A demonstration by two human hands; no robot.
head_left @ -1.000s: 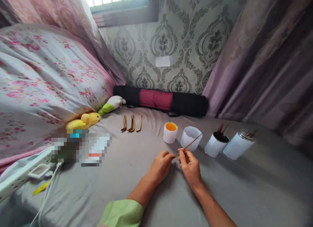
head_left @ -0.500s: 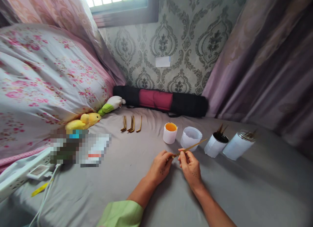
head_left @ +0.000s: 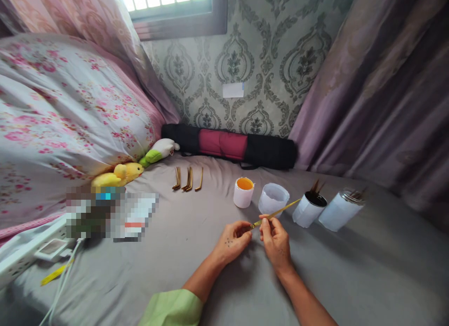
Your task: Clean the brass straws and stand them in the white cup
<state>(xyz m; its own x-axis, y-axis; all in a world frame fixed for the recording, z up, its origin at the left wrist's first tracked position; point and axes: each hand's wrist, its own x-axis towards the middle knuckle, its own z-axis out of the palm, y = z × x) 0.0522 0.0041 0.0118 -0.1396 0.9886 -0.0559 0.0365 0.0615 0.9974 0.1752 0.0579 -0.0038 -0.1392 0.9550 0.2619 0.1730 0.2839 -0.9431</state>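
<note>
My right hand (head_left: 275, 242) pinches a thin, tapered gold stick (head_left: 280, 210) between thumb and fingers, and its pointed end slants up to the right. At the lower end of the stick, my left hand (head_left: 233, 242) is curled with its fingertips closed on the tip, partly hidden by the fingers. Just beyond my hands stand a white-wrapped cup with an orange inside (head_left: 243, 195) and a translucent white tub (head_left: 270, 197). Several bent gold sticks (head_left: 187, 180) lie in small groups on the grey sheet, farther left.
Two white-wrapped cans, a nearer one (head_left: 307, 213) and a farther one (head_left: 338, 216), hold dark pointed sticks on the right. A black and maroon roll bag (head_left: 224, 144) lies along the wall. Plush toys (head_left: 119, 174) and a white power strip (head_left: 21, 260) with cables are on the left.
The stick has shifted slightly right, and more of its lower end shows. My left hand has turned a little and its fingers have loosened; my right hand keeps its pinch.
</note>
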